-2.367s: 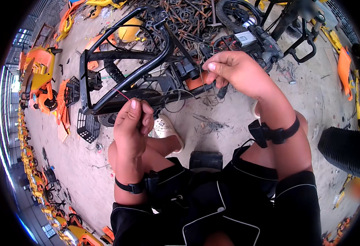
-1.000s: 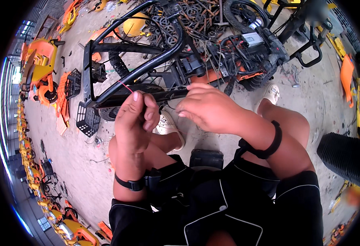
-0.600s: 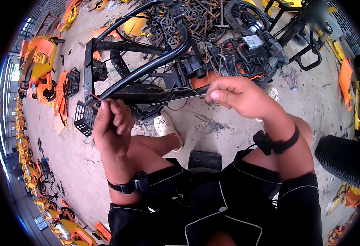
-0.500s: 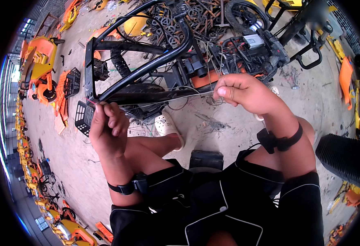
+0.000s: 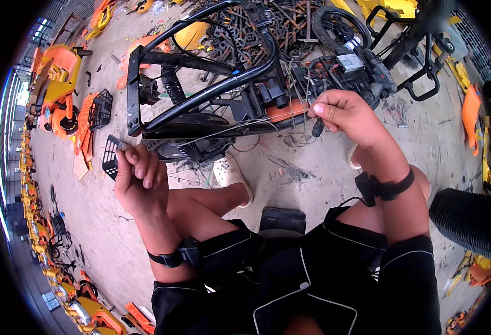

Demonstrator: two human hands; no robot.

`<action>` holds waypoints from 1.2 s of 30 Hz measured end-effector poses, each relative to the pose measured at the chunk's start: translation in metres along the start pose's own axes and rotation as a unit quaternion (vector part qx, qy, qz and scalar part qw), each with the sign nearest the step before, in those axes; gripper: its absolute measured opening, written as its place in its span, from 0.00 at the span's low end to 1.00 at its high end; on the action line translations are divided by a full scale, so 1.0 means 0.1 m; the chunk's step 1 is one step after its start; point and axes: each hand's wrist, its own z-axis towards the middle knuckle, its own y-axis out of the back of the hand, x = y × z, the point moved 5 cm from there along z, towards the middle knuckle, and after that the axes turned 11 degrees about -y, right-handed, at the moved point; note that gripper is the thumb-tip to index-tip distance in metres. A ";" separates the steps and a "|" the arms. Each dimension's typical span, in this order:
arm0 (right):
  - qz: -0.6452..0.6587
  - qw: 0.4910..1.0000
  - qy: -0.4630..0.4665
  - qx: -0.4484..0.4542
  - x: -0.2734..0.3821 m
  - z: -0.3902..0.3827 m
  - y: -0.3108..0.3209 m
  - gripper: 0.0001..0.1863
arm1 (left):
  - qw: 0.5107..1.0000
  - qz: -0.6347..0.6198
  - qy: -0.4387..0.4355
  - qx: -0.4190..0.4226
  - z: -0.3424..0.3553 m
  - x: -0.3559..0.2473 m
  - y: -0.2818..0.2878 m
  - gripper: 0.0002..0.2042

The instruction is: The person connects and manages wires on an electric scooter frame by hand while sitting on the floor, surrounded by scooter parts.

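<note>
Orange plastic shells (image 5: 53, 84) lie in heaps far off beyond my left hand (image 5: 136, 181); a small pale label sits on the grey box (image 5: 353, 60) just above my right hand (image 5: 343, 114). Thin wire (image 5: 229, 127) runs taut between my hands, across the black frame (image 5: 201, 95). My right fingers (image 5: 323, 109) pinch one end, with a dark plug hanging just below them. My left fingers (image 5: 142, 164) are curled shut around the other end, beside a black grille (image 5: 110, 156).
</note>
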 end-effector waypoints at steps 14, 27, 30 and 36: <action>-0.022 0.999 0.019 -0.031 0.22 0.00 0.18 0.11 | 1.000 -0.003 -0.018 0.003 0.01 -0.01 -0.01 0.15; -0.069 0.988 -0.069 -0.122 0.10 0.02 0.46 0.11 | 0.995 0.094 -0.015 -0.005 -0.04 0.11 -0.13 0.16; -0.076 0.983 -0.073 -0.148 0.08 0.02 0.52 0.09 | 0.994 0.111 -0.012 -0.001 -0.04 0.14 -0.15 0.15; -0.102 0.976 -0.056 -0.182 0.07 -0.01 0.61 0.07 | 0.995 0.103 -0.007 0.004 -0.04 0.19 -0.17 0.16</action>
